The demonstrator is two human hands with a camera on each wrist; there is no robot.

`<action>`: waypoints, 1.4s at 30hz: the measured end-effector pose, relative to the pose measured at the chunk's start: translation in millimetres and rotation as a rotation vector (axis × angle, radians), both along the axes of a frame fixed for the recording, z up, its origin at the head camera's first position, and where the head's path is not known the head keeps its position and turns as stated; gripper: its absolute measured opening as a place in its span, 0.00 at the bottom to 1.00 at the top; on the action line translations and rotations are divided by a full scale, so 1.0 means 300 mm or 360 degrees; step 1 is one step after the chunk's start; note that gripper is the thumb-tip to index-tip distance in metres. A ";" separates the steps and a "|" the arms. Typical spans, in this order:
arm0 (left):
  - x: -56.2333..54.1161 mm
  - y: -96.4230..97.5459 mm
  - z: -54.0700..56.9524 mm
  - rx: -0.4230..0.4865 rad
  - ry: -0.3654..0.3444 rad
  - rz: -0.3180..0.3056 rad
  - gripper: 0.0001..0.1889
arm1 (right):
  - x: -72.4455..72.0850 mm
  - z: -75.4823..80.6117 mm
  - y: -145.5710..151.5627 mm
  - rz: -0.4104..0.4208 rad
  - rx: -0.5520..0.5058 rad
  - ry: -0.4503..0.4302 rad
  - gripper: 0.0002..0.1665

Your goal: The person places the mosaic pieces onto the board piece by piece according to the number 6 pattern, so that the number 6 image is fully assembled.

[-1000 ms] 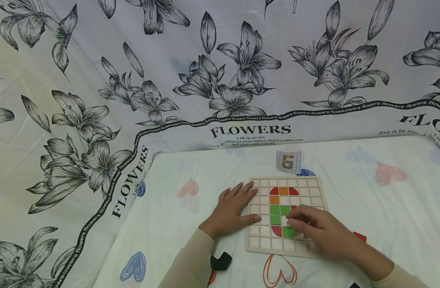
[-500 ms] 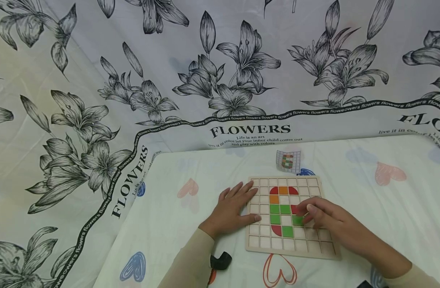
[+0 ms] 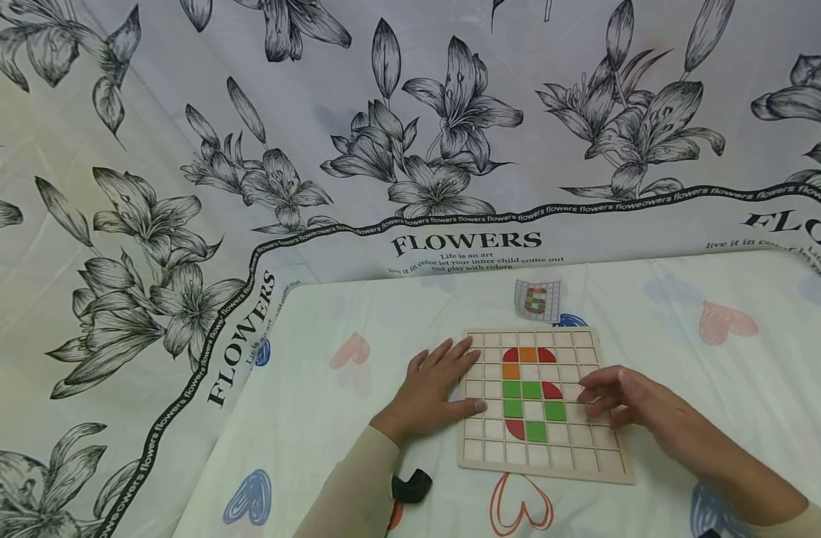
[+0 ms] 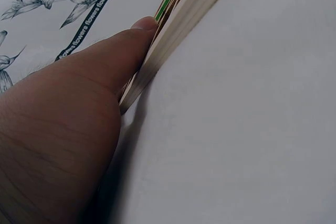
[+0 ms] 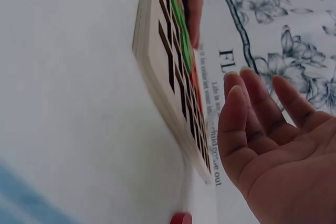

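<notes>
A wooden grid board [image 3: 491,452] lies on the white cloth, with coloured tiles set in its cells. Red rounded tiles [image 3: 547,355], orange squares [image 3: 528,355] and several green squares [image 3: 536,431] form a figure in the middle columns. My left hand [image 3: 426,392] rests on the board's left edge, fingers spread and thumb over the rim; its thumb [image 4: 144,23] shows against the board's side in the left wrist view. Over the right part of the board hovers my right hand [image 3: 642,403], fingers loosely bent with nothing between them. The right wrist view shows that palm bare.
A small printed card [image 3: 537,300] with a coloured grid pattern lies beyond the board. A red piece [image 5: 181,218] pokes in at the bottom of the right wrist view. Near the left sleeve is a black object [image 3: 412,486]. Flower-printed fabric [image 3: 450,134] hangs behind.
My right hand has let go of a green square tile, which now shows in its cell, and drawn back to the right. The left hand stays in place.
</notes>
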State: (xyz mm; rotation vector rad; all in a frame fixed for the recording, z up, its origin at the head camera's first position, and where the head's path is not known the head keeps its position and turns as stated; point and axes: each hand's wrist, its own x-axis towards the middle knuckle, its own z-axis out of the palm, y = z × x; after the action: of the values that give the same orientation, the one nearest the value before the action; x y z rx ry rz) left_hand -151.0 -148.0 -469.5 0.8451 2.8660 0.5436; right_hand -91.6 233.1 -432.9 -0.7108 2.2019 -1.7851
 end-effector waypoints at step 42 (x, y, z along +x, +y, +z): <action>0.005 0.001 0.005 -0.0005 -0.0035 0.0012 0.46 | 0.055 -0.149 0.312 -0.0168 0.0679 0.0360 0.22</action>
State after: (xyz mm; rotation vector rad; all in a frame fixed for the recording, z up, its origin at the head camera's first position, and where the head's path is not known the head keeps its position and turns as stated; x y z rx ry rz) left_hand -149.6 -147.7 -468.0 0.8230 2.8505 0.5458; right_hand -75.2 326.6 -477.6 -0.7357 2.6914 -1.2526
